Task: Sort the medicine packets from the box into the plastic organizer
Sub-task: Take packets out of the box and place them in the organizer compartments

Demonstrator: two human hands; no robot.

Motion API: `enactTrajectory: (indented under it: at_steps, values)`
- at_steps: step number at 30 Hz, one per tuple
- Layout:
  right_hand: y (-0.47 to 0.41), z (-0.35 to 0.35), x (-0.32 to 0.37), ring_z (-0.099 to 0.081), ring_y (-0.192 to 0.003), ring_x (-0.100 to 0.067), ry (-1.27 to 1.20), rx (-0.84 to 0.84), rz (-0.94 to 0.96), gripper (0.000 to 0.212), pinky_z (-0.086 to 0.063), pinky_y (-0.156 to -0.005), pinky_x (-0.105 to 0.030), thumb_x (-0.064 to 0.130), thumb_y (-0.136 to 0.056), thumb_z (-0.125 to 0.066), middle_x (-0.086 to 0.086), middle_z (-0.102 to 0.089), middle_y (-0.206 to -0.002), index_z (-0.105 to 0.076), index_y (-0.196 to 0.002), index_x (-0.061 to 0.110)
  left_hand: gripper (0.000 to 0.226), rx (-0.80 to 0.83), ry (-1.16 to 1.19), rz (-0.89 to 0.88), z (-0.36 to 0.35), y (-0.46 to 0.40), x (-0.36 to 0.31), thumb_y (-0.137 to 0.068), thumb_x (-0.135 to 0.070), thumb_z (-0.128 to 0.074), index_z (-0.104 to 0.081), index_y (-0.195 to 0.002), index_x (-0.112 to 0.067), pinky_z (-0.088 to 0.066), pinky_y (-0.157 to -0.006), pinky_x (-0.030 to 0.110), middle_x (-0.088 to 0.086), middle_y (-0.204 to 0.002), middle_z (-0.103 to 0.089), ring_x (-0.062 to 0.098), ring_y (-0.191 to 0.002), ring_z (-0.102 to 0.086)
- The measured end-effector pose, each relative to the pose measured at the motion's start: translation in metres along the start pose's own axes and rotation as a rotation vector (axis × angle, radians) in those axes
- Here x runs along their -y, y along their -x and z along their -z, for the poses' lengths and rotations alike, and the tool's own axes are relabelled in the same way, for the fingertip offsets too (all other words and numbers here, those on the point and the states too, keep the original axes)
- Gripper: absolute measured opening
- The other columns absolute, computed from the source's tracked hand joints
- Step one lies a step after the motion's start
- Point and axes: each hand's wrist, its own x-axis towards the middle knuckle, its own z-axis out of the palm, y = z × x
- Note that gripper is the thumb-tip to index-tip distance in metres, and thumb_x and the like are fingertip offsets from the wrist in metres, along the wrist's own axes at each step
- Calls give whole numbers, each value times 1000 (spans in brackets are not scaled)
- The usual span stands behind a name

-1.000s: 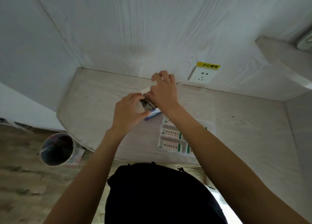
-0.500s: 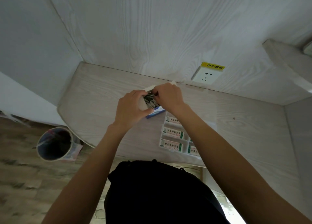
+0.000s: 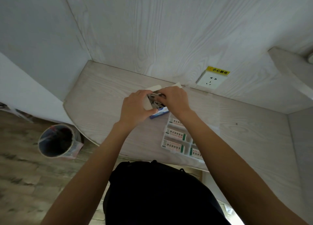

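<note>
A small white and blue medicine box (image 3: 159, 112) stands open on the pale wooden desk (image 3: 101, 96), its flaps up. Dark packets (image 3: 155, 100) show inside it. My left hand (image 3: 135, 107) grips the box from the left side. My right hand (image 3: 174, 100) reaches into the box's mouth, fingers curled on the packets; the fingertips are hidden. Just to the right lies the clear plastic organizer (image 3: 175, 152), with white, green and red medicine packets (image 3: 176, 136) lying in several compartments. My right forearm covers part of it.
A wall socket (image 3: 210, 80) with a yellow warning label sits on the back wall. A round bin (image 3: 55, 141) stands on the floor to the left of the desk. A shelf edge (image 3: 288, 74) juts out at the upper right. My dark clothing fills the bottom.
My right hand has dropped from above the box down into its opening. The left hand keeps its hold on the box.
</note>
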Motion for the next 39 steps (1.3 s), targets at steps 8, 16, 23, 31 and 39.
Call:
enactTrajectory:
  at_steps: [8,16,23,31,39]
  values:
    - [10,29,-16,-64,-76,-14,-337,-181,-4,23,-48,-70,-28,31,-85,-65,-2,-73,-88,-75,-94,12,76,16,-31,19,3,-2,-3,-70,-38,-77,-41,-135,-22,-39,-90,36,-2,-128,-55,22,-113,-51]
    - [12,38,-26,-49,-53,5,-571,-322,-121,21,-38,-58,-6,24,-84,-69,-2,-70,-77,-74,-94,6,80,66,-64,34,2,-5,0,-69,-43,-76,-38,-136,-23,-40,-94,38,0,-132,-53,23,-116,-48]
    - [6,33,-35,-50,-51,3,-655,-359,-238,22,-36,-49,-8,28,-86,-66,5,-65,-73,-73,-95,9,63,3,175,70,17,-17,-17,-82,-43,-65,-38,-137,-28,-26,-97,25,-6,-141,-40,13,-129,-33]
    - [-4,37,-39,-48,-50,-3,-670,-371,-225,21,-41,-53,-22,28,-86,-67,4,-63,-70,-73,-95,11,55,313,506,82,30,-67,-45,-90,-27,-60,-35,-139,-22,-46,-91,22,-1,-129,-56,6,-103,-58]
    - [-11,61,-40,-41,-44,-2,-738,-413,-141,19,-34,-48,-20,23,-86,-66,1,-59,-62,-72,-91,6,30,307,488,-28,45,-76,-57,-92,-26,-56,-54,-122,-21,-50,-69,11,-6,-103,-64,-1,-86,-62]
